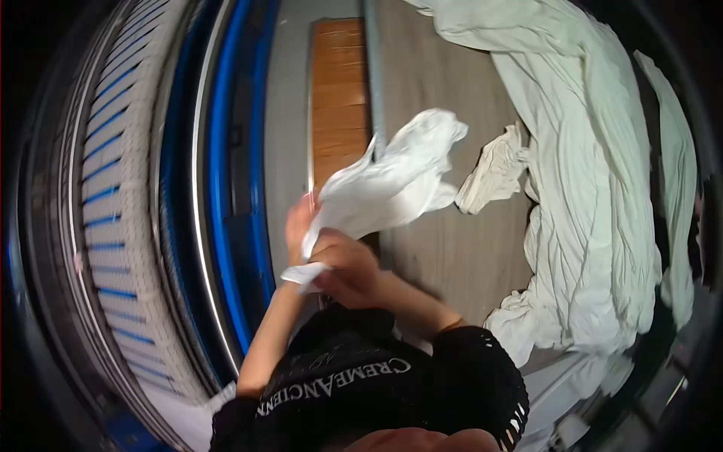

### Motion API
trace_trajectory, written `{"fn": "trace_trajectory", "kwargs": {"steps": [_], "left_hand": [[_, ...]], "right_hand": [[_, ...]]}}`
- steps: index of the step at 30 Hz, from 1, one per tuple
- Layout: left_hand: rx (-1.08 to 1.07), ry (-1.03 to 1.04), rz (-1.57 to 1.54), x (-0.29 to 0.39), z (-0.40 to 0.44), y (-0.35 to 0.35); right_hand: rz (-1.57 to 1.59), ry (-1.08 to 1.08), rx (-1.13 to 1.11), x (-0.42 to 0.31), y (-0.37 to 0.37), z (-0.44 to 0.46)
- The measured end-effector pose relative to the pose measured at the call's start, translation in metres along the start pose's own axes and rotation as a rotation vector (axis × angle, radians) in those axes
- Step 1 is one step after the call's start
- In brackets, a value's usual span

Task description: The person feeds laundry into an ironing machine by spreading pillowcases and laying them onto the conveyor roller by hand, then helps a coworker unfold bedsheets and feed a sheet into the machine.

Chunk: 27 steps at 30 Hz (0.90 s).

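A crumpled white cloth (392,181) stretches up and to the right from my two hands, and a small corner of it pokes out below them. My right hand (348,267) is closed around its gathered lower end, slightly blurred. Just to the left, my left hand (299,226) grips the same cloth at its edge, with its fingers partly hidden behind the fabric. Both hands are close together in front of my body.
A grey wood-look table (444,264) bears a small crumpled off-white cloth (493,172) and a large heap of white linen (584,188) at right. On the left runs a blue-framed machine (226,173) with a white ribbed belt (135,196). A brown wooden strip (339,98) lies ahead.
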<state>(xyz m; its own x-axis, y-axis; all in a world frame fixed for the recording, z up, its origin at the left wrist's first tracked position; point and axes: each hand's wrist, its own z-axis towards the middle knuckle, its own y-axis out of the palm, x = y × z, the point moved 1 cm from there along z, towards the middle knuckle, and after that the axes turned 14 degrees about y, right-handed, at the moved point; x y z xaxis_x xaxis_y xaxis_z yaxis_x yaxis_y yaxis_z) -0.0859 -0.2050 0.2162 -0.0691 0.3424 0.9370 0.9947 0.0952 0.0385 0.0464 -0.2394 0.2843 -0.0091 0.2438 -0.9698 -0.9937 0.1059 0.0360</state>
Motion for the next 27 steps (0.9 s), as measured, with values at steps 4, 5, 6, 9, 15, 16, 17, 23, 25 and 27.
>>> {"fn": "trace_trajectory", "kwargs": {"steps": [4,5,6,9,15,16,17,23,25,27], "left_hand": [[-0.783,0.535,1.224,0.008,-0.006,-0.029],[-0.83,0.385,1.322,0.011,-0.009,-0.054],[-0.749,0.28,1.327,0.026,-0.019,-0.075],[-0.285,0.265,0.837,0.061,-0.076,-0.139],[0.284,0.598,1.157,0.161,-0.172,-0.234],[0.348,0.649,1.183,0.171,-0.183,-0.244],[0.486,0.53,1.197,0.172,-0.189,-0.25],[0.96,0.276,1.214,0.149,-0.239,-0.28],[1.005,0.197,1.291,0.139,-0.25,-0.3],[1.157,0.38,1.031,0.117,-0.26,-0.33]], "right_hand": [[0.882,0.255,0.241,-0.03,-0.066,0.053],[0.971,0.149,-0.061,-0.02,-0.096,0.067],[0.989,0.1,-0.172,-0.034,-0.102,0.086],[0.587,0.226,0.186,-0.015,-0.092,0.115],[0.276,0.398,-0.274,0.01,-0.015,0.164],[0.224,0.393,-0.321,0.001,0.013,0.165],[0.144,0.444,-0.343,0.001,0.03,0.166],[-0.299,-0.059,-0.716,-0.005,0.09,0.158],[-0.214,0.157,-0.772,-0.009,0.098,0.161],[0.112,0.205,-0.904,-0.04,0.107,0.139]]}}
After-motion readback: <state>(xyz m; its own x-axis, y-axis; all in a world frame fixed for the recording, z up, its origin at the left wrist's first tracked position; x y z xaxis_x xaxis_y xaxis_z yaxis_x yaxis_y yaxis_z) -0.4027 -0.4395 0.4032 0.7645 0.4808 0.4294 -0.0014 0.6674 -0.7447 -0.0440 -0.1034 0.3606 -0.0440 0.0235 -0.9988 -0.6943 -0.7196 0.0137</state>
